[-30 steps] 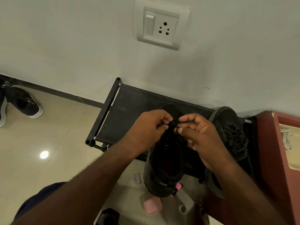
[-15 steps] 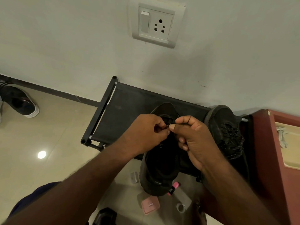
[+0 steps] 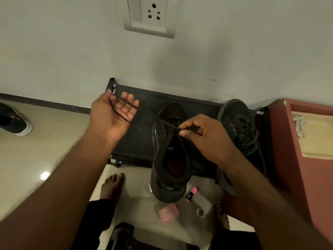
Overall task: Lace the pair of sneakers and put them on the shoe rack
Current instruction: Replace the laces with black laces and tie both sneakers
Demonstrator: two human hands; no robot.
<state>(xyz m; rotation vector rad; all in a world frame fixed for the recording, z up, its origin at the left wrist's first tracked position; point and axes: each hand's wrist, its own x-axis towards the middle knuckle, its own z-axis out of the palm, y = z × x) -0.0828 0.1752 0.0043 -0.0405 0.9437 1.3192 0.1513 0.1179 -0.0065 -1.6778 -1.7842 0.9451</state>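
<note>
Two black sneakers sit on the top shelf of the shoe rack [image 3: 135, 143], which stands against the wall. The first sneaker [image 3: 171, 159] lies at the middle of the shelf, toe to the wall, its heel overhanging the front edge. The second sneaker [image 3: 237, 123] rests at the right end of the shelf, toe likewise to the wall, with a speckled lace already threaded through it. The left hand [image 3: 113, 116] is raised over the left end of the shelf, palm up, fingers spread and only slightly bent. The lace [image 3: 147, 114] lies across those fingers and runs taut to the eyelets of the first sneaker; a second strand leaves the heel of the palm toward the same shoe. Whether the thumb pins the lace cannot be determined. The right hand [image 3: 203, 139] is over the throat of the first sneaker, thumb and forefinger pinching the lace at the eyelets, the other fingers curled. Noted on the floor before the rack: a bare foot [image 3: 112, 186], a pink highlighter [image 3: 191, 193], a small pink box [image 3: 168, 213]. A red cabinet [image 3: 288, 150] adjoins the right end of the rack. A wall socket [image 3: 151, 15] is mounted above
</note>
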